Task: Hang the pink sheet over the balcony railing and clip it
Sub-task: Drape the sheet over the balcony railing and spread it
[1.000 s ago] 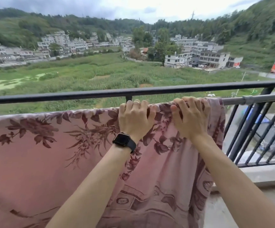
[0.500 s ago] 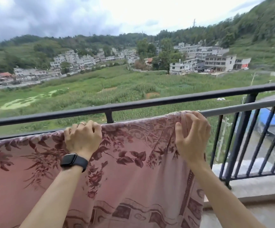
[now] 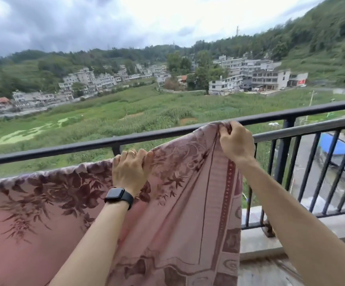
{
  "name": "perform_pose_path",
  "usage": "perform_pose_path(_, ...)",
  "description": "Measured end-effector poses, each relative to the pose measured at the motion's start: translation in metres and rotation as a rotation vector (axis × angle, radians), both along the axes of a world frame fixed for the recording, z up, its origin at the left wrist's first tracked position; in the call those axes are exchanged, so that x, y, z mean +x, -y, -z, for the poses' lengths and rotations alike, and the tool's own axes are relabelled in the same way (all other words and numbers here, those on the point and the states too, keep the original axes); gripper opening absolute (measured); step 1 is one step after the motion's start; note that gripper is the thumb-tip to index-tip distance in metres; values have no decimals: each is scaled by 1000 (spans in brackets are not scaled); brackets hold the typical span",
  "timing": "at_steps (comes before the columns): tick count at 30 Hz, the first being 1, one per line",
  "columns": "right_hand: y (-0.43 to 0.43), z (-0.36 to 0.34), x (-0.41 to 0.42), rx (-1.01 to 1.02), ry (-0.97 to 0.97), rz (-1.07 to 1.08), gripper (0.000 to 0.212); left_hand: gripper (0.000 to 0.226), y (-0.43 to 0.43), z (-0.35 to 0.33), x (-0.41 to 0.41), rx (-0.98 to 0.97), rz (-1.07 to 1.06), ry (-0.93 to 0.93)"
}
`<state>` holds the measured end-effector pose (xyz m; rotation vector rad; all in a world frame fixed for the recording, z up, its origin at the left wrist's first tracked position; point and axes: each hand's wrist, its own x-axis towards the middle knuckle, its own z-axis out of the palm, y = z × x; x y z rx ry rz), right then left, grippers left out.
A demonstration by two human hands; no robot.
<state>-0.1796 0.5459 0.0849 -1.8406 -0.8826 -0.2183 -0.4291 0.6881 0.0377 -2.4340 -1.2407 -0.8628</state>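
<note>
Edge of pink sheet (image 3: 177, 203) in left grip (image 3: 129, 170) and right grip (image 3: 236, 143)

Left grip (image 3: 129, 172) and right grip (image 3: 236, 143) clenched, arms outstretched.

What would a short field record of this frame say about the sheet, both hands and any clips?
setting: balcony, black railing, fields and houses beyond
pink sheet: draped below the top rail, right end held higher
left hand: grips sheet's top edge; watch on wrist
right hand: pinches bunched sheet edge at top-rail height
clips: none in view
</note>
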Motion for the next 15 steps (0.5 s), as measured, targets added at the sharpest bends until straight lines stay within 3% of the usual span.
perform_pose_path(3, 9, 14, 34, -60, 63, 185, 28, 59, 0, -4, 0, 22, -31, 34)
perform_pose_path(7, 14, 24, 42, -114, 123, 169, 32, 52, -1, -13, 9, -35, -115, 58)
perform_pose_path(11, 24, 11, 55, -10, -229, -139, 25, 43, 1, -26, 21, -88, -167, 40)
perform_pose_path(15, 45, 36, 48, 203, -470, -228, 21, 36, 29, -35, 56, -33, 20, 58)
